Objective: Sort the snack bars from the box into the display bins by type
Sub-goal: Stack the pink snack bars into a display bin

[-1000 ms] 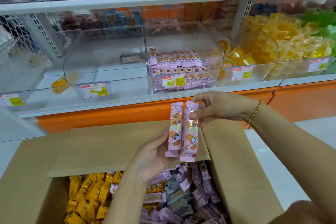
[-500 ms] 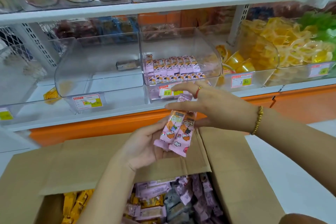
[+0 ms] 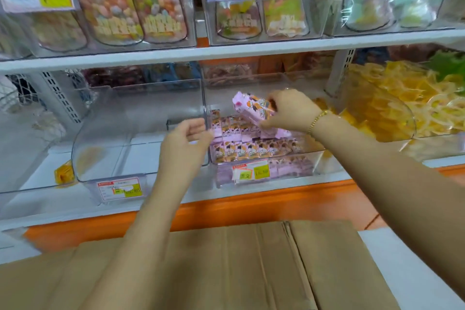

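Observation:
My right hand (image 3: 289, 111) grips pink snack bars (image 3: 251, 106) and holds them inside the clear middle bin (image 3: 314, 161), just above rows of the same pink bars (image 3: 246, 151) stacked there. My left hand (image 3: 186, 141) hovers in front of the wall between the middle bin and the clear bin (image 3: 83, 158) to its left, fingers loosely curled, holding nothing. The cardboard box (image 3: 251, 267) fills the bottom of the view; only its flaps show and its contents are out of sight.
A bin of yellow wrapped sweets (image 3: 402, 108) stands to the right. The upper shelf (image 3: 226, 51) carries clear bins of bagged snacks. An orange shelf base (image 3: 251, 201) runs behind the box. One yellow bar (image 3: 64, 173) lies far left.
My right hand has carried the pink bars up from above the box into the middle bin. My left hand has let go of them. The view has tilted up, losing the box's inside.

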Demonstrator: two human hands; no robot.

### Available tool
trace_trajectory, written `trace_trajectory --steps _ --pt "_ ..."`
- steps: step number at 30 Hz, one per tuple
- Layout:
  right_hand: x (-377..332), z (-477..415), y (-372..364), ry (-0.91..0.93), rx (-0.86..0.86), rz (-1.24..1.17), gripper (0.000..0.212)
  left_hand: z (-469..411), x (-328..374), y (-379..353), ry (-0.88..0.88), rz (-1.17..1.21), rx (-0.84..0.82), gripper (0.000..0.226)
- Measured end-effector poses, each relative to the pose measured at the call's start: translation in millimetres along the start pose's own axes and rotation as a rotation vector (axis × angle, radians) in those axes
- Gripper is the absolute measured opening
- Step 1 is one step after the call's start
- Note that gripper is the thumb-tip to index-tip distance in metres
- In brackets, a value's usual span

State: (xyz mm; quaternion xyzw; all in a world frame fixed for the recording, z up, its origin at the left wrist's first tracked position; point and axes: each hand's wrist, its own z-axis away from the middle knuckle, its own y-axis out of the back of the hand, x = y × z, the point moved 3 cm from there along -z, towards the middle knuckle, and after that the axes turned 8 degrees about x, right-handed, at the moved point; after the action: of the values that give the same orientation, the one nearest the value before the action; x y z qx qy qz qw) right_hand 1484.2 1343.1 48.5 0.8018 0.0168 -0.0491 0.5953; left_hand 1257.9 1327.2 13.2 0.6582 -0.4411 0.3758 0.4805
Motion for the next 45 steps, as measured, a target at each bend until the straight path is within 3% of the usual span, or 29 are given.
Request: trace_trajectory --steps 3,6,9,12,17,20,24,27,29,32,34,36,38,39,40,41,43,45 --pt "-5.0 -38.5 -51.5 -0.203 -0.226 -0.023 0.040 -8.1 -12.8 -14.0 -0.089 -0.164 -0.013 0.057" --pt "-22.6 -58.0 -84.3 -0.257 -0.355 -0.048 0.050 -17.0 -22.7 -12.5 -0.097 -0.140 0.022 0.059" --pt "-43.8 -73.9 -91.9 -0.303 -0.298 -0.131 0.062 -19.4 -27.0 -11.0 -0.120 -0.150 0.005 0.046" --pt "-58.2 -80.8 -94.7 -0.327 -0.285 -0.262 0.048 -17.9 -28.2 -11.6 -0.116 -0.073 0.007 0.041" --pt "-51.5 -65.9 -93.6 -0.349 -0.264 -0.279 0.037 -14.8 -29.1 -12.8 -0.117 -0.062 0.024 0.041" --pt "-48.3 -41.2 -78.3 -0.345 -0.161 -0.261 0.036 -4.3 -23.6 -9.5 -0.148 -0.103 0.049 0.037" --pt "-57.2 15.3 -47.1 -0.180 0.037 -0.326 0.047 41.3 -23.5 10.5 -0.162 -0.017 0.149 0.008" --pt "-71.4 78.8 -35.1 -0.041 0.080 -0.447 0.045 91.6 -45.7 27.1 -0.113 0.020 0.167 0.037" --pt "-83.3 121.9 -34.1 0.024 -0.024 -0.574 0.040 130.1 -73.0 36.7 -0.083 -0.016 0.138 0.050" --pt "-93.7 181.5 -59.6 -0.024 -0.475 -0.644 0.030 194.9 -125.6 47.4 0.059 -0.106 0.101 0.053" --pt "-89.0 222.2 -91.4 -0.115 -0.742 -0.660 0.027 233.8 -160.8 52.4 0.187 -0.204 0.095 0.046" --pt "-81.6 265.9 -132.6 -0.255 -0.888 -0.694 0.025 270.6 -203.2 56.0 0.348 -0.349 0.071 0.026" --pt "-74.2 305.3 -176.1 -0.368 -0.876 -0.640 0.024 299.7 -238.2 58.2 0.506 -0.448 0.014 0.007" --pt "-69.0 322.7 -198.9 -0.412 -0.824 -0.568 0.017 307.8 -249.4 57.7 0.528 -0.485 -0.027 0.010" --pt "-65.0 338.1 -213.7 -0.433 -0.753 -0.486 0.022 311.9 -255.1 56.1 0.511 -0.527 -0.082 0.014" --pt "-61.6 351.9 -228.0 -0.424 -0.706 -0.409 0.040 312.6 -255.0 52.9 0.482 -0.562 -0.135 0.020" --pt "-60.6 375.3 -245.4 -0.389 -0.717 -0.364 0.064 308.8 -250.7 41.0 0.408 -0.633 -0.288 0.032" --pt "-60.4 388.7 -255.5 -0.363 -0.720 -0.368 0.065 304.9 -251.5 25.6 0.341 -0.726 -0.483 0.047"
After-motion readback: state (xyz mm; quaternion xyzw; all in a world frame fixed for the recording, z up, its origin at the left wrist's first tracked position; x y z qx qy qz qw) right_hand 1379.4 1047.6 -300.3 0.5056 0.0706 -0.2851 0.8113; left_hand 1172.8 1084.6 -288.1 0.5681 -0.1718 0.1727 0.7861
